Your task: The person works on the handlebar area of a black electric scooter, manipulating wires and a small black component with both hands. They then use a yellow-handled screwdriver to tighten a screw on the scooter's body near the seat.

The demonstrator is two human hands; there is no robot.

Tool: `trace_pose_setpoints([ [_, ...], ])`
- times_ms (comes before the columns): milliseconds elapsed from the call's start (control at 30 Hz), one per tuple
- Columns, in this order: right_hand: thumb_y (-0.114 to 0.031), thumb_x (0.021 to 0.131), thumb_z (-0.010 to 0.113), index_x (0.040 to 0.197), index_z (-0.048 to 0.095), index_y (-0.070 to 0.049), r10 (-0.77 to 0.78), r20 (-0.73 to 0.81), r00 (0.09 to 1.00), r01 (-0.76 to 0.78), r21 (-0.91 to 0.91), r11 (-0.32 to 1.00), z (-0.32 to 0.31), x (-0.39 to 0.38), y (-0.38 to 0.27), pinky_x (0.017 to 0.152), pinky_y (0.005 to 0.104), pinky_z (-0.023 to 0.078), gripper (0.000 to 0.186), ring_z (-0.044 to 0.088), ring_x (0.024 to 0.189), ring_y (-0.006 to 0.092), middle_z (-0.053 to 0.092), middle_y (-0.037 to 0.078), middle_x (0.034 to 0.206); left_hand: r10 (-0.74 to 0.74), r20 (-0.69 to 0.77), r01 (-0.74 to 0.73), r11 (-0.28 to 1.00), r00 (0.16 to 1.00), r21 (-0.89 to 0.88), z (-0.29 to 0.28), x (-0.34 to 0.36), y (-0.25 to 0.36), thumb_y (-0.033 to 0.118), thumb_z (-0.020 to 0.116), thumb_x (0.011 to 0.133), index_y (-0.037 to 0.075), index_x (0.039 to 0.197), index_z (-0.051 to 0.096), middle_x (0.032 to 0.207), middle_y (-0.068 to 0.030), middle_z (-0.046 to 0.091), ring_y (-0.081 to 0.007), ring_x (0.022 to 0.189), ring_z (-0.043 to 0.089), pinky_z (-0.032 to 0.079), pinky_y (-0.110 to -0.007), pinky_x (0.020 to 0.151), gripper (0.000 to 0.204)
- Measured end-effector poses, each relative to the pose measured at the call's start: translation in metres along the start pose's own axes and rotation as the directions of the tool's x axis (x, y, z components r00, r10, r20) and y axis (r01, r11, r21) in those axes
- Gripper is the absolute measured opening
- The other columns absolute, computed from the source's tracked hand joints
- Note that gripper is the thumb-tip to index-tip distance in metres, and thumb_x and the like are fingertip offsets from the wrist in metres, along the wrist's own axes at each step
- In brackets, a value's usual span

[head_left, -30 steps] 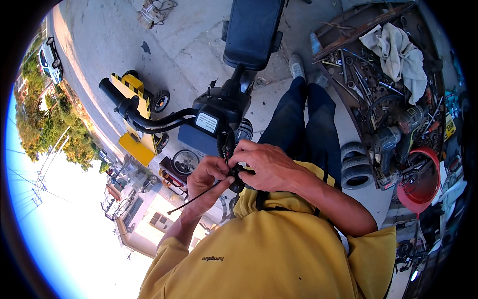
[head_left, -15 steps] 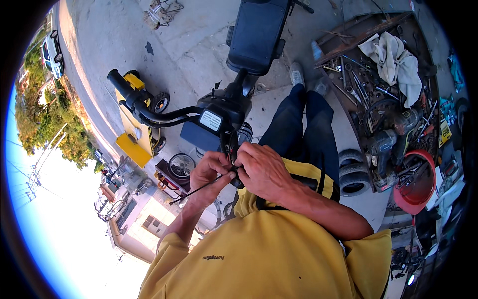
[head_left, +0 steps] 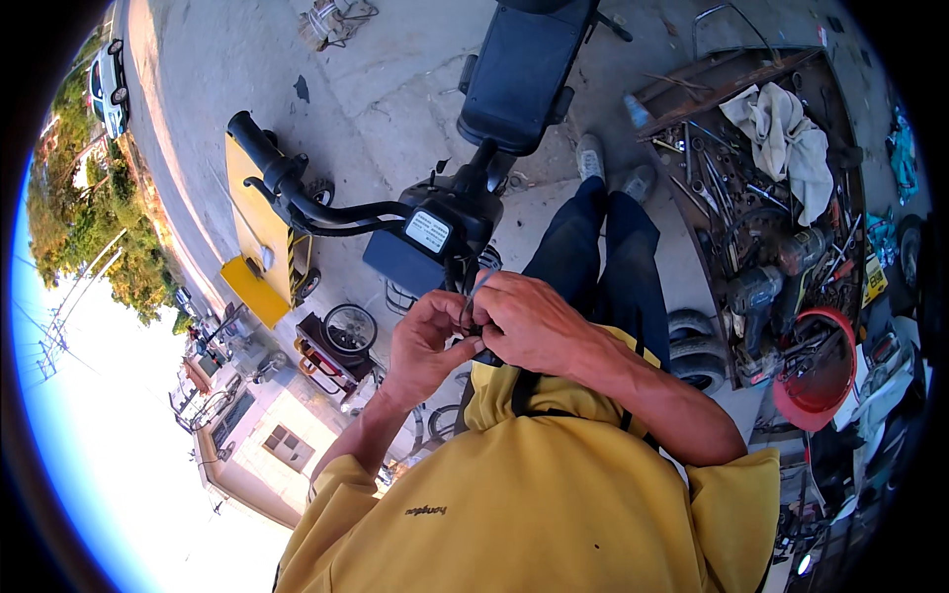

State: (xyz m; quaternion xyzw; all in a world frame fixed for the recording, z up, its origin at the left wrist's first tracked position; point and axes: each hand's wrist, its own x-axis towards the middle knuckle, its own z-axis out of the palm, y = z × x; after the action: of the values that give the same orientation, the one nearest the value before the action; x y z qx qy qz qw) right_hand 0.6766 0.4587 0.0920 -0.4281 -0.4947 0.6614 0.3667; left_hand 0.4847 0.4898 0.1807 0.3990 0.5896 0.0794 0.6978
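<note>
Both my hands meet below the handlebar of an electric scooter or small motorbike, in front of my yellow shirt. My left hand [head_left: 423,344] is closed, thumb and fingers pinching a thin black strip [head_left: 466,308] that looks like a cable tie. My right hand [head_left: 539,321] is closed on the same spot from the other side, its fingertips close to the left ones. Black cables [head_left: 456,275] run down from the handlebar unit [head_left: 450,219] to my fingers. The fingers hide much of the strip and the cables' lower ends.
The handlebar grip [head_left: 259,148] points left, and the black seat [head_left: 524,74] is ahead. A metal tray [head_left: 682,84] on the right holds wrenches, power drills and a cloth [head_left: 786,148]. Near it are a red bowl [head_left: 845,371] and stacked tyres [head_left: 697,371]. A yellow cart [head_left: 249,287] stands left.
The strip's long free end, which stuck out below my left hand, no longer shows there. My right fingers have risen slightly, and the left hand has turned a little. The whole view has shifted slightly.
</note>
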Motion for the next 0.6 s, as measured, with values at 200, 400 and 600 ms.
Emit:
trace_pose_setpoints([
  [200,-0.002,0.079,0.07,0.086,0.062,0.001,0.076,-0.036,0.996,-0.071,0.133,0.989,0.017,0.0,-0.003,0.075,0.0473,0.053,0.011,0.066,0.087,0.0384,0.061,0.016,0.093,-0.135,-0.03,0.129,0.982,0.99,-0.137,-0.015,-0.008,0.001,-0.014,0.075,0.088,0.006,0.118,0.054,0.115,-0.0036,0.06,-0.0123,0.105,0.062,0.054,-0.029,0.093,0.042],
  [400,0.0,0.08,0.072,0.086,0.063,0.001,0.007,-0.035,0.999,-0.007,0.008,1.0,0.02,0.011,-0.012,0.068,0.0433,0.053,0.011,0.066,0.079,0.0348,0.062,0.014,0.091,-0.171,0.028,0.173,0.964,0.985,-0.202,-0.039,-0.01,-0.001,-0.013,0.076,0.088,0.006,0.114,0.055,0.113,-0.0038,0.061,-0.0119,0.104,0.062,0.054,-0.028,0.09,0.038],
  [600,0.002,0.084,0.067,0.088,0.07,0.0,0.127,0.026,0.992,-0.128,0.053,0.99,0.01,0.016,-0.019,0.075,0.0443,0.053,0.005,0.067,0.087,0.0342,0.063,0.013,0.098,-0.16,0.057,0.17,0.944,0.985,-0.282,-0.057,-0.018,-0.007,-0.014,0.074,0.089,0.005,0.114,0.057,0.11,-0.0038,0.062,-0.0123,0.102,0.064,0.055,-0.027,0.088,0.036],
])
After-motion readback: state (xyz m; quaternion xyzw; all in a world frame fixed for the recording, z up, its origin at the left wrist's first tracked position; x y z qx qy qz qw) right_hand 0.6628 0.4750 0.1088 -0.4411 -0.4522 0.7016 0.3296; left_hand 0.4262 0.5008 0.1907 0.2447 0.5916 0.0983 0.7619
